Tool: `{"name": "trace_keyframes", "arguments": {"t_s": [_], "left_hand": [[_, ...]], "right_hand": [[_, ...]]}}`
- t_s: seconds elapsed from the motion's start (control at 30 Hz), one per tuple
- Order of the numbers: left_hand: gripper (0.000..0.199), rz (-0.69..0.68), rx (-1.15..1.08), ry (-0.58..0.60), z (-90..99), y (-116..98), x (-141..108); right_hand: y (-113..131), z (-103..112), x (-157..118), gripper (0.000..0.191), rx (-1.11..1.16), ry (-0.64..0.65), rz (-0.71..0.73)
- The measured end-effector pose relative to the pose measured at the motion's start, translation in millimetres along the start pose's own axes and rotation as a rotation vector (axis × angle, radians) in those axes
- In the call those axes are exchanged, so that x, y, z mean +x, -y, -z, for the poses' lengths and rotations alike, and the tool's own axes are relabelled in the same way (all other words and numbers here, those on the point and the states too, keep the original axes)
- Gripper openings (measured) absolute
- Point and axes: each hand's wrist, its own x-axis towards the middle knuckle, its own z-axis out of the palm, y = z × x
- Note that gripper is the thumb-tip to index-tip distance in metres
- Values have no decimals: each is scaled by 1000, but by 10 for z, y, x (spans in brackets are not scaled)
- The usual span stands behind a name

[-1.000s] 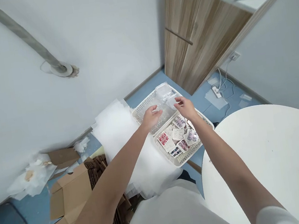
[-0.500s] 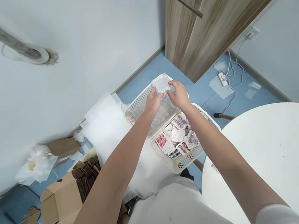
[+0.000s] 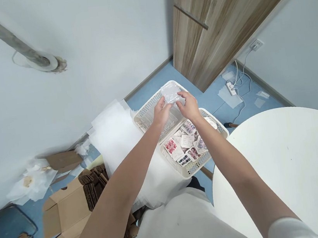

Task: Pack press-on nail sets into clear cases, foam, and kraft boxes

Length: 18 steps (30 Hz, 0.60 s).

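Note:
My left hand point(image 3: 161, 113) and my right hand point(image 3: 189, 106) pinch a clear plastic box point(image 3: 170, 93) between them, one at each side. It is held over the far white basket point(image 3: 139, 118), where more clear plastic pieces point(image 3: 151, 118) lie. Closer to me, a second white basket point(image 3: 187, 173) is full of cards bearing false nails, such as a red nail set point(image 3: 171, 146) and a purple one point(image 3: 188, 127). My right forearm covers part of this basket.
White sheets point(image 3: 117, 136) spread left of the baskets. Flattened cardboard boxes point(image 3: 72, 206) are stacked at lower left. A round white table point(image 3: 285, 168) stands on the right, a wooden cabinet point(image 3: 210, 46) behind. A power strip point(image 3: 231, 88) with cables lies on the floor.
The view has shifted slightly. The clear plastic box has tilted a little in my fingers, and both hands still hold it over the far basket.

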Motion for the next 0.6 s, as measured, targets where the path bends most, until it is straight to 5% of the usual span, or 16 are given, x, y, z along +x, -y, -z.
{"name": "trace_keyframes", "arguments": {"t_s": [0.1, 0.3, 0.6], "left_hand": [[43, -87, -16, -16, 53, 51, -211], [37, -23, 8, -188, 180, 151, -843], [30, 3, -141, -118, 263, 435, -2062]], "right_hand": [[105, 47, -239, 34, 35, -14, -17], [417, 149, -983, 32, 164, -51, -63], [756, 309, -2469, 27, 283, -122, -135]]}}
